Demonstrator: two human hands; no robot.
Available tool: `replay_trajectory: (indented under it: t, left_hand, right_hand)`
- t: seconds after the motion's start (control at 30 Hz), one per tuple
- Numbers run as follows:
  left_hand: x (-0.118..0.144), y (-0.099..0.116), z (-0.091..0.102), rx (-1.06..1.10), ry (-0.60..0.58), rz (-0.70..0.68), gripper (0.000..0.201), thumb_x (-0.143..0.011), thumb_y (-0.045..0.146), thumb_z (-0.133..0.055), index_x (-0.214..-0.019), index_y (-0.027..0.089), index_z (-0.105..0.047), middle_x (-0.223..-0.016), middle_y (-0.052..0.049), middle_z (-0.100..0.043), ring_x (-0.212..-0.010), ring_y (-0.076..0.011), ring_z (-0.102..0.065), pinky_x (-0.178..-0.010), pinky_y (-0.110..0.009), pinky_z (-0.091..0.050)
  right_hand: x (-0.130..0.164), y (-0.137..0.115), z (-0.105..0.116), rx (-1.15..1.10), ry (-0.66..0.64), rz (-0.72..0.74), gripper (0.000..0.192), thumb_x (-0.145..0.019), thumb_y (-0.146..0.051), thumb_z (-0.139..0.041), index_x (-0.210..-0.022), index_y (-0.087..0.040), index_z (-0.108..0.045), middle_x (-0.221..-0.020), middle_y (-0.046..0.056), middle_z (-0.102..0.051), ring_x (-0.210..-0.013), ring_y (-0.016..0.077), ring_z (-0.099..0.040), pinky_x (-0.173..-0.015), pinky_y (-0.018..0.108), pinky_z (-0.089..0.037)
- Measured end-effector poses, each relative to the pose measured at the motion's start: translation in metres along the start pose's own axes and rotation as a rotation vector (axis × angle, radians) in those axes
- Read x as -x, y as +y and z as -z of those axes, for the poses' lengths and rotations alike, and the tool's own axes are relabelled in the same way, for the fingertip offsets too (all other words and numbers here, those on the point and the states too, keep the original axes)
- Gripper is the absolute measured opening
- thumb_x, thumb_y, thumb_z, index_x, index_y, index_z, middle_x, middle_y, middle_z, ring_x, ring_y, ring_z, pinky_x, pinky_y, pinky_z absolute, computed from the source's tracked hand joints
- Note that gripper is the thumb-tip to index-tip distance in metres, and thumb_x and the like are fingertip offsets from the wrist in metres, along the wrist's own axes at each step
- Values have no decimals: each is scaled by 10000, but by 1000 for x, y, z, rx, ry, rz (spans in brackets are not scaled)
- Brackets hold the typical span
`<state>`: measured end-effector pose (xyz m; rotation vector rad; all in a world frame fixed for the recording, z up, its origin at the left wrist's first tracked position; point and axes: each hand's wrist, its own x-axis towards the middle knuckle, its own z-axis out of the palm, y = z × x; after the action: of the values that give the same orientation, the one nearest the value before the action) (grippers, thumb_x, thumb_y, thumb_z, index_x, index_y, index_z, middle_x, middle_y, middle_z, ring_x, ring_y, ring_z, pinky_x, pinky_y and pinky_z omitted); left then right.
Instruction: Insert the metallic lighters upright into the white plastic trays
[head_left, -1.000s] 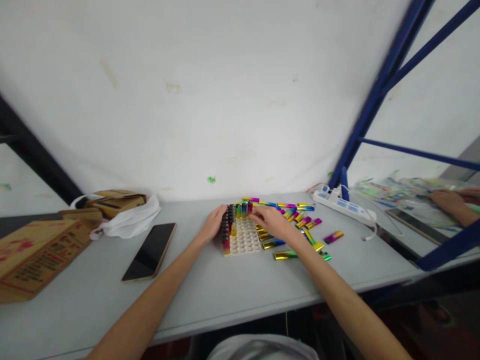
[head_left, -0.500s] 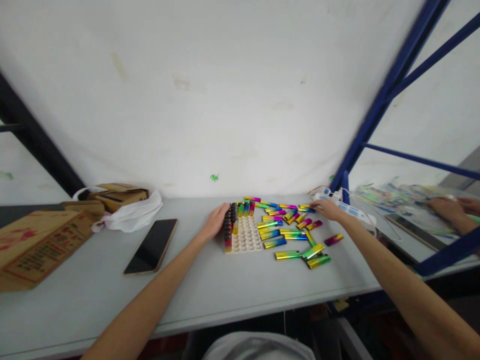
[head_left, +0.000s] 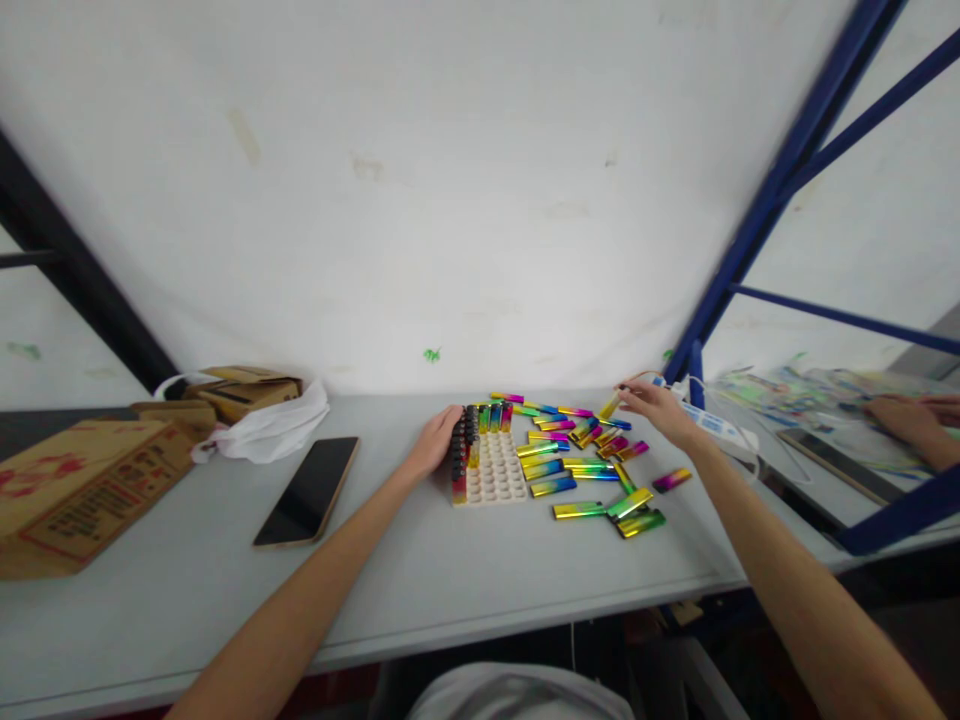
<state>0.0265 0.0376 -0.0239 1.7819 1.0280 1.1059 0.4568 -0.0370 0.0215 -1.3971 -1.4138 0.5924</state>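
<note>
A white tray (head_left: 497,474) with rows of round holes lies on the table. Black-topped lighters (head_left: 460,455) stand upright along its left side, and a few more shiny ones stand along its back row. My left hand (head_left: 435,442) is closed against the tray's left side; its fingertips are partly hidden behind the standing lighters. Right of the tray, my right hand (head_left: 654,405) pinches a yellow metallic lighter (head_left: 610,405), raised at a slant. Below and left of that hand, several rainbow-coloured lighters (head_left: 553,486) lie scattered flat, some overlapping.
A black phone (head_left: 307,492) lies to the left, beside a white plastic bag (head_left: 262,430) and cardboard boxes (head_left: 94,490). At the right stand a power strip (head_left: 716,428) and a blue metal frame (head_left: 757,220). Beyond it are another person's hands (head_left: 904,418) and a second phone (head_left: 840,465).
My right hand has lifted a lighter from the far right of the pile, tilting it up. The left hand stays at the tray. The view has shifted slightly.
</note>
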Motion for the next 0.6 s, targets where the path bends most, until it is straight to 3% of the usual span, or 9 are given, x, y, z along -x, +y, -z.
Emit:
replay_trajectory:
  t: [0.1, 0.2, 0.3, 0.37, 0.43, 0.53, 0.6]
  left_hand:
    - [1, 1, 0, 0, -4, -4, 492, -946, 624, -423, -909, 202, -673, -987, -45, -742, -1028, -264, -619, -991, -383, -473]
    - [2, 4, 0, 8, -15, -11, 486, -952, 616, -418, -893, 200, -664, -964, -43, -735, -993, -255, -623, -976, -377, -473]
    - [2, 5, 0, 17, -22, -25, 484, -954, 611, -418, -900, 197, -664, -965, -43, -731, -992, -250, -621, -962, -365, -471]
    - [1, 5, 0, 19, -22, -27, 484, -957, 609, -415, -894, 195, -658, -958, -42, -727, -978, -245, -619, -953, -359, -470]
    - [1, 4, -1, 18, -19, -24, 482, -956, 610, -415, -883, 196, -650, -944, -40, -723, -957, -240, -616, -946, -357, -470]
    - [0, 3, -1, 20, -25, -29, 481, -952, 612, -420, -893, 195, -653, -953, -42, -721, -967, -241, -612, -963, -363, -463]
    - [0, 1, -1, 26, -25, -35, 482, -949, 615, -425, -899, 194, -655, -965, -45, -721, -976, -242, -611, -976, -365, -459]
  right_hand:
    - [4, -35, -40, -305, 21, 9, 552, -677, -661, -828, -990, -229, -689, -1068, 85, -709, -1011, 254, -691, -935, 450, -591]
    - [15, -71, -85, -512, -72, 14, 462, -796, -639, -763, -1034, -267, -627, -1081, 67, -699, -1029, 245, -690, -892, 431, -593]
    - [32, -97, -132, -706, -305, -4, 386, -895, -628, -676, -1055, -297, -560, -812, -17, -627, -769, 176, -655, -760, 375, -590]
    - [44, -106, -160, -764, -497, -22, 356, -919, -609, -659, -1039, -294, -544, -709, -65, -510, -591, 121, -533, -671, 329, -560]
    - [53, -108, -182, -727, -581, -60, 366, -929, -624, -637, -1035, -289, -536, -680, -83, -408, -498, 88, -359, -528, 249, -461]
    - [60, -99, -201, -569, -487, -104, 407, -917, -665, -610, -955, -272, -512, -643, -89, -303, -479, 90, -220, -425, 208, -228]
    - [61, -89, -207, -440, -355, -84, 447, -922, -685, -560, -849, -250, -487, -620, -79, -303, -489, 102, -245, -439, 232, -201]
